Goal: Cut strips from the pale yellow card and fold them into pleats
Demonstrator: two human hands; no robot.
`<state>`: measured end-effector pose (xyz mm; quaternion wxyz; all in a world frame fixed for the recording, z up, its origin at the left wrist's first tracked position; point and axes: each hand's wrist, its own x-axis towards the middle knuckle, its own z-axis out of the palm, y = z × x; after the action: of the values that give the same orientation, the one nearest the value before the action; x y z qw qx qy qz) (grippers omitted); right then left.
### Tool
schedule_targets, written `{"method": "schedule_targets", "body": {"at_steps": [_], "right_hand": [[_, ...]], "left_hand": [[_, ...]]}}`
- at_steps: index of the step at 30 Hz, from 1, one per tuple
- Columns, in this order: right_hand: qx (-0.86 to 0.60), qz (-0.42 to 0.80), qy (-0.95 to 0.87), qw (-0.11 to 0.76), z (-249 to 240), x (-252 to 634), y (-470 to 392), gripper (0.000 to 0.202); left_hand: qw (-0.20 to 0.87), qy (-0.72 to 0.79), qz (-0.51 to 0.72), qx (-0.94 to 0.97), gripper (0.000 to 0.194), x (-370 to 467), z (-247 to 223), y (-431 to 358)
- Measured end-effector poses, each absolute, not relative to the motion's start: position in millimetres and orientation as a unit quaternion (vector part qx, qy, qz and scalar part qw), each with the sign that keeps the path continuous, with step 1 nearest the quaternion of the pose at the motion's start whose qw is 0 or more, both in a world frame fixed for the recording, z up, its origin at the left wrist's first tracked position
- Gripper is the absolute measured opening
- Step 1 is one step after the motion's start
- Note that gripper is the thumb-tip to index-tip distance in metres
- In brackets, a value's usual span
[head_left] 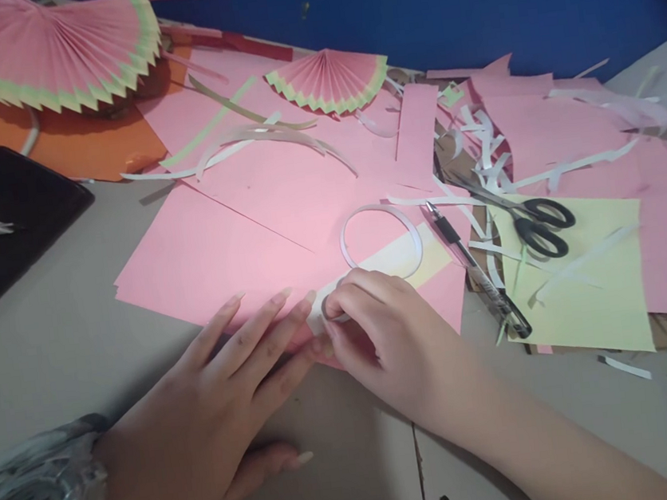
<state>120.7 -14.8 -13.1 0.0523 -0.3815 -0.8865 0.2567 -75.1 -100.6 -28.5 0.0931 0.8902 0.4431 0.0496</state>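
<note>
Grey tabletop underlay pink sheets, overlapped past counting. Near centre, the left hand lay open, gripping nothing, while the right hand, fingertips pinched, apparently worked one white strip's left end, a move calling for steadiness next; farther off sat two pleated fans, rightward one scissors, one black-capped pen, one white ring.

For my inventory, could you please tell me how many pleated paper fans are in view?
2: a larger fan at upper left, over the orange sheet, and a smaller fan at top centre, over pink paper.
</note>
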Motion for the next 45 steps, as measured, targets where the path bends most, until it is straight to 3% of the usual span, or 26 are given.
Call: {"method": "schedule_targets", "body": {"at_steps": [45], "right_hand": [[-0.376, 0.245, -0.893, 0.046, -10.1, 118.3, -15.2, 0.012]], "left_hand": [[0.064, 0.446, 0.061, 0.891, 0.074, -72.9, -28.0, -103.1]]}}
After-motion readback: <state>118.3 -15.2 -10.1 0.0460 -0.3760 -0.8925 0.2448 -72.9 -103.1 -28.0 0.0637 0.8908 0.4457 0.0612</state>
